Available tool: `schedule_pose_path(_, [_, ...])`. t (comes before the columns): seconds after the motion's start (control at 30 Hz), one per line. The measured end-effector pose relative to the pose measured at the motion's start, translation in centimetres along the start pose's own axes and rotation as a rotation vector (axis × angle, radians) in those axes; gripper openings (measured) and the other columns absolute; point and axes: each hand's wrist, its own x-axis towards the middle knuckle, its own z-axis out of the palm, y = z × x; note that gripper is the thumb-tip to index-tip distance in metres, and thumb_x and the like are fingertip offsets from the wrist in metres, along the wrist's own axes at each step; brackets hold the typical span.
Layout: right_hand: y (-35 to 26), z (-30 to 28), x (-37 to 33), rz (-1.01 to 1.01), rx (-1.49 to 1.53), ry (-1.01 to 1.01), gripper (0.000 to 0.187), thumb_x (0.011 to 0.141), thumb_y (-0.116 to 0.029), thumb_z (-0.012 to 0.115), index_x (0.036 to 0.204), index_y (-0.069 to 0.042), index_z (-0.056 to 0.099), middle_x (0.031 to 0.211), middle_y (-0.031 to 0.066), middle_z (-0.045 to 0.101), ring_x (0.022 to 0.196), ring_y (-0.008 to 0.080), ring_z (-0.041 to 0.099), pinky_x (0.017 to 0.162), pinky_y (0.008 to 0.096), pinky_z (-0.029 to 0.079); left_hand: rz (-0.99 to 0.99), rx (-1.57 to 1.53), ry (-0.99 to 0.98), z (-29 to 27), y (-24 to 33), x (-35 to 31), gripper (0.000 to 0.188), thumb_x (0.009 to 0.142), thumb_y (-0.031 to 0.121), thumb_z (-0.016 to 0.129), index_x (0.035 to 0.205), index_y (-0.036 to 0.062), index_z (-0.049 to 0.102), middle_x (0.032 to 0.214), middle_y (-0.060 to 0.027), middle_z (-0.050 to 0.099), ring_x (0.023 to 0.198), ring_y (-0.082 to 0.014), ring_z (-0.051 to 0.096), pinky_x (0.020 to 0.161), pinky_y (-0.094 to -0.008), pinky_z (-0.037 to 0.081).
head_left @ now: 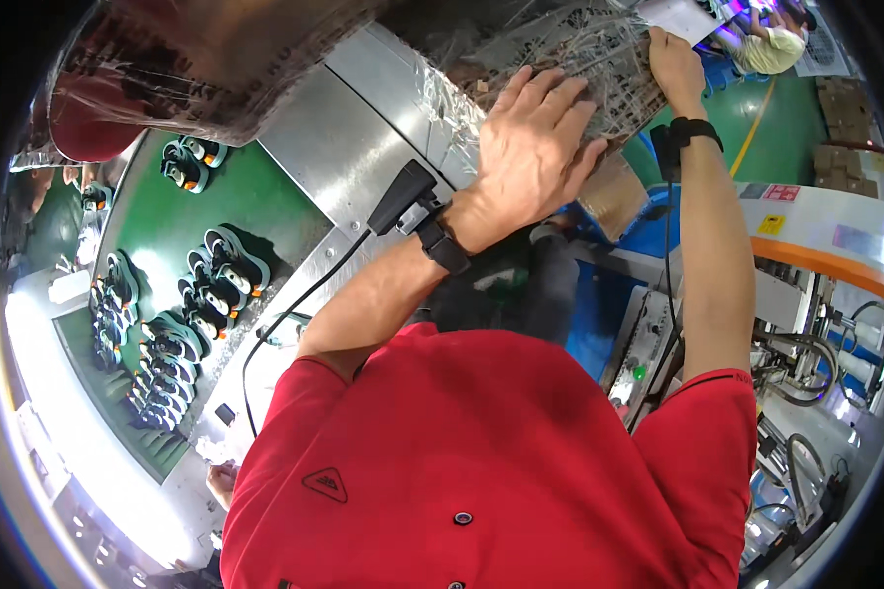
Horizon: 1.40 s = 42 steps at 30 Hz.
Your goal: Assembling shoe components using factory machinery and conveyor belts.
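Observation:
My left hand [538, 152] lies with its fingers spread on crinkled clear plastic film [599, 54], which covers a brown, printed surface at the top. Beside it, at the right edge of this film, is my right hand [676, 71]. Its fingers are curled inward; what they hold, if anything, is hidden. A white sheet [683, 14] shows just beyond the right hand. Each wrist wears a black strap with a small cabled device. Below the left hand is a bare metal surface [349, 128].
On the left, a green belt [133, 231] carries several dark shoes [221, 270] with pale soles. Another person's hand [222, 483] is at lower left, and a person [771, 44] sits far right. Cardboard boxes [845, 167] are stacked there. A machine [815, 240] with an orange edge stands on the right.

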Motion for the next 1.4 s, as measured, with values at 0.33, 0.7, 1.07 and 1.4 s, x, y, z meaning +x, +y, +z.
schedule_pose_path(0.33, [-1.3,-0.3,-0.4,0.051,-0.014,-0.065,0.056,0.091,-0.049,0.038,0.107,-0.006,0.069,0.109,0.0281,0.064,0.104,0.0475,0.059,0.094,0.0494,0.045,-0.066,-0.003,-0.038,-0.2,0.1,-0.3,0.035,0.077,0.022,0.073,0.106,0.0027,0.065,0.118,-0.0132,0.062,0.115,-0.0332,0.055,0.103,-0.0512,0.04])
schedule_pose_path(0.7, [-0.8,-0.5,-0.7,0.097,0.019,-0.053,0.057,0.091,-0.05,0.036,0.107,-0.007,0.069,0.109,0.0268,0.065,0.105,0.0477,0.059,0.093,0.0501,0.045,-0.041,0.004,-0.093,-0.2,0.0,-0.2,0.036,0.078,0.022,0.073,0.107,0.0023,0.065,0.117,-0.0134,0.063,0.116,-0.0339,0.055,0.104,-0.0517,0.039])
schedule_pose_path(1.07, [0.0,0.0,-0.9,0.08,0.041,-0.02,0.056,0.09,-0.049,0.038,0.105,-0.006,0.07,0.107,0.0278,0.065,0.104,0.0473,0.059,0.093,0.0493,0.045,-0.041,-0.006,-0.087,0.1,0.1,0.1,0.036,0.078,0.022,0.073,0.107,0.0015,0.065,0.116,-0.0137,0.063,0.115,-0.0339,0.056,0.104,-0.0522,0.039])
schedule_pose_path(1.4, [-1.0,-0.8,-0.4,0.108,0.02,-0.059,0.055,0.09,-0.049,0.037,0.107,-0.008,0.07,0.108,0.0268,0.065,0.105,0.0454,0.06,0.093,0.0482,0.045,-0.054,0.0,-0.072,0.2,0.1,0.1,0.036,0.077,0.021,0.074,0.105,0.0016,0.066,0.114,-0.0132,0.064,0.114,-0.0338,0.057,0.104,-0.0521,0.04])
